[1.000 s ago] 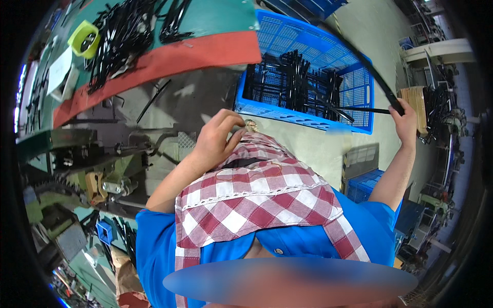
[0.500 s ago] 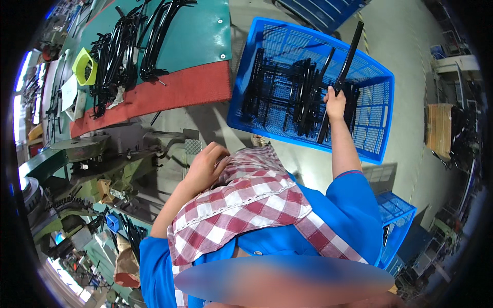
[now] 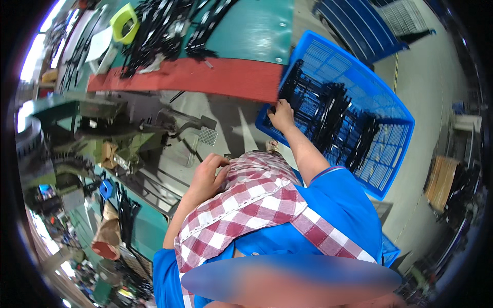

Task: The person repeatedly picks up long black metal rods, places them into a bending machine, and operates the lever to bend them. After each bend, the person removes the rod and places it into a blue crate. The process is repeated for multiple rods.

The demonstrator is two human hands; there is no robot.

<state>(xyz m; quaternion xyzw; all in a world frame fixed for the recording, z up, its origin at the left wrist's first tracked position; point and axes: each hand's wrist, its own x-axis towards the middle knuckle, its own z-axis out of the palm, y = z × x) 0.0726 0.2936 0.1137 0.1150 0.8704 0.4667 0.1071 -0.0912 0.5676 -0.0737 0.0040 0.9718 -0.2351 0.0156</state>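
My right hand (image 3: 282,116) is over the near-left rim of a large blue plastic crate (image 3: 395,169), close to the corner of the red strip on the table. Its fingers are loosely bent and somewhat apart, and no part shows in them. Inside the crate, black metal rod-like parts (image 3: 331,115) lie in stacked rows. My left hand (image 3: 208,177) rests against the front of the checked apron (image 3: 241,200), fingers loosely curved, with nothing visible in it.
A green-topped table (image 3: 262,31) edged by a red strip (image 3: 226,79) bears more black metal parts (image 3: 159,31) and a yellow-green holder (image 3: 125,24). Machinery (image 3: 102,123) stands at left. Beyond the crate is a dark blue bin (image 3: 359,25); a cardboard box (image 3: 441,177) sits far right.
My right hand has let go of the long black part and moved left to the crate's near-left rim. The view has shifted, so table and crate appear further right. My left hand stays at the apron.
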